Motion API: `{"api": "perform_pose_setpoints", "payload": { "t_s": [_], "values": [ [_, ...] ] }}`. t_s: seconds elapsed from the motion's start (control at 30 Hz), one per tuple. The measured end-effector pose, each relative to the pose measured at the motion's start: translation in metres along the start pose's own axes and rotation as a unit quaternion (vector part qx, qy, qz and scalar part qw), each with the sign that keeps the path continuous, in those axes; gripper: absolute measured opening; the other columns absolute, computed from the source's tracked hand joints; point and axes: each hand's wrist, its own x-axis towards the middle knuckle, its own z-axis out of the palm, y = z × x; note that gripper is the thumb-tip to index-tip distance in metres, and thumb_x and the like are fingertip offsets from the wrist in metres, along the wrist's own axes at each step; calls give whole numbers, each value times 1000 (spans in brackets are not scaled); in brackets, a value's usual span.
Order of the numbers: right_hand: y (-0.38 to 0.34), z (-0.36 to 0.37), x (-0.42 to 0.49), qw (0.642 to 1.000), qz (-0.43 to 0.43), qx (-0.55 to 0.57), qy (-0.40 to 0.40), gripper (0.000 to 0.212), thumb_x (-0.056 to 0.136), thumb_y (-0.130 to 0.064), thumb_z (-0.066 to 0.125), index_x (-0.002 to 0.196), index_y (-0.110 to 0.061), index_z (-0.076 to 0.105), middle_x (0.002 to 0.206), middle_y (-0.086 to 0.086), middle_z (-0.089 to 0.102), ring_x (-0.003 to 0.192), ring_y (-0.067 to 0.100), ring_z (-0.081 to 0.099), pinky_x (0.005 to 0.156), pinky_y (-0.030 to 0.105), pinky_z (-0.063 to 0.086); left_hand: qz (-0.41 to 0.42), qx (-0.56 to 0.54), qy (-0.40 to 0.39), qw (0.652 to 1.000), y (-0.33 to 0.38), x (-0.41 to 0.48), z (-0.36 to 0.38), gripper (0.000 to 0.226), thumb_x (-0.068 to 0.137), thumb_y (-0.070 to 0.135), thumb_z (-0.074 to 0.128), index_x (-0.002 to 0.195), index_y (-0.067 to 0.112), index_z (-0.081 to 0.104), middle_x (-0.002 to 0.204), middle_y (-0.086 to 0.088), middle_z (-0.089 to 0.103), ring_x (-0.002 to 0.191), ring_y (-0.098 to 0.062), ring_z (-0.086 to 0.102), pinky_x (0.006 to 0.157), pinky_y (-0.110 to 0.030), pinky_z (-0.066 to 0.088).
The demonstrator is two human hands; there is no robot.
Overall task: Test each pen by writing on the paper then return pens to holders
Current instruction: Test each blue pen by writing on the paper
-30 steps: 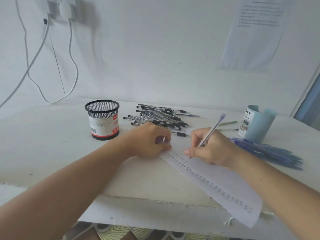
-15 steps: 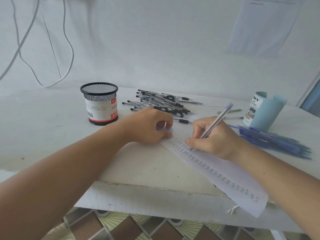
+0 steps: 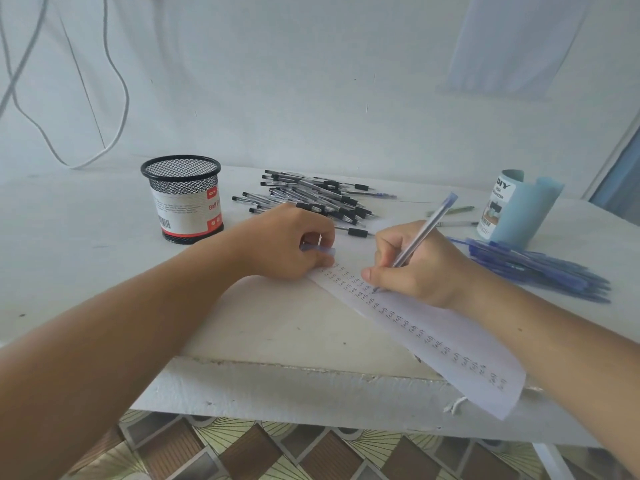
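On the paper (image 3: 450, 341), near its far end, the tip of the pen (image 3: 422, 233) touches down beside the rows of small test marks. The right hand (image 3: 419, 268) holds it in a writing grip, fingers (image 3: 372, 273) clenched round the lower barrel and the top tilted away to the right. The left hand (image 3: 287, 240) rests on the far corner of the paper, its fingers curled round a blue cap (image 3: 318, 250), apparently this pen's.

Over the last second little has changed. Both hands have kept their grips, and the tip has stayed at much the same patch of the upper rows. Only the view has shifted a little. That suggests the mark for this pen is still being written, not finished.

Many pens remain out of their places. Black pens (image 3: 311, 195) lie heaped behind the left hand, and blue pens (image 3: 536, 268) lie fanned to the right of the writing hand. The mesh holder (image 3: 183, 199) stands at the left of the worktop (image 3: 86, 237) and the blue holder (image 3: 516, 209) at the right. No pens show above either rim. Judging by this, the task is well short of done: this pen wants capping next, then returning, probably to the blue holder.
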Motion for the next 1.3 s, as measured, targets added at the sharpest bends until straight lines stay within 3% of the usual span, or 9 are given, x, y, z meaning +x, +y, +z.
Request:
{"api": "perform_pose_setpoints", "payload": {
  "t_s": [0.17,0.3,0.43,0.67,0.73,0.8,0.93,1.07,1.3],
  "values": [
    [2,2,2,1000,6,2,5,37,72,-22,76,53,-21,45,57,11,48,54,17,40,58,32,34,-3,-1,0,1000,0,0,0,16,88,30,76,83,22,63,68,0,58,63,-15,49,61,-29,43],
    [1,0,1,1000,4,1,-1,37,72,-20,75,52,-22,44,57,16,48,55,18,42,59,36,37,-8,0,-3,1000,0,0,0,16,88,31,76,83,24,63,68,1,58,62,-12,48,62,-29,44],
    [2,1,3,1000,15,4,3,38,72,-21,74,50,-25,43,55,4,43,53,16,37,60,36,34,-8,0,-4,1000,0,0,-1,16,89,32,76,83,24,63,67,2,58,61,-12,48,61,-28,44],
    [2,-1,3,1000,13,5,-2,46,77,-8,76,51,-24,42,57,6,45,53,16,39,59,33,36,3,3,-3,1000,2,-1,-2,18,88,29,77,80,25,62,63,5,54,60,-12,47,59,-25,41],
    [0,-3,4,998,25,50,15,51,82,2,77,53,-23,43,55,4,45,47,13,35,53,26,32,8,2,9,1000,0,-1,-2,18,87,28,78,80,23,62,64,6,54,62,-14,49,62,-29,45],
    [-2,-7,5,989,33,141,38,42,84,4,77,61,-16,48,52,1,45,42,13,29,46,21,25,4,-12,25,1000,0,-1,-3,17,84,29,81,84,23,65,69,8,61,67,-13,55,64,-28,47],
    [-9,-11,9,978,-4,205,47,7,87,0,75,85,2,68,69,17,57,46,19,39,44,26,30,8,-48,68,997,2,0,-3,15,82,28,85,89,24,72,85,9,75,74,-7,63,63,-10,40],
    [-7,-8,10,970,-6,232,67,21,87,-11,60,91,3,75,82,25,69,63,30,51,50,33,37,14,-56,78,995,4,1,-3,11,84,30,84,90,26,76,83,13,76,73,-6,63,61,-9,38],
    [-7,-6,9,972,-9,225,63,9,89,-6,65,88,1,58,81,30,68,55,22,55,47,32,40,32,-54,93,994,7,0,-4,14,81,28,87,92,25,79,75,18,70,68,-3,61,61,-6,36]
  ]
}}
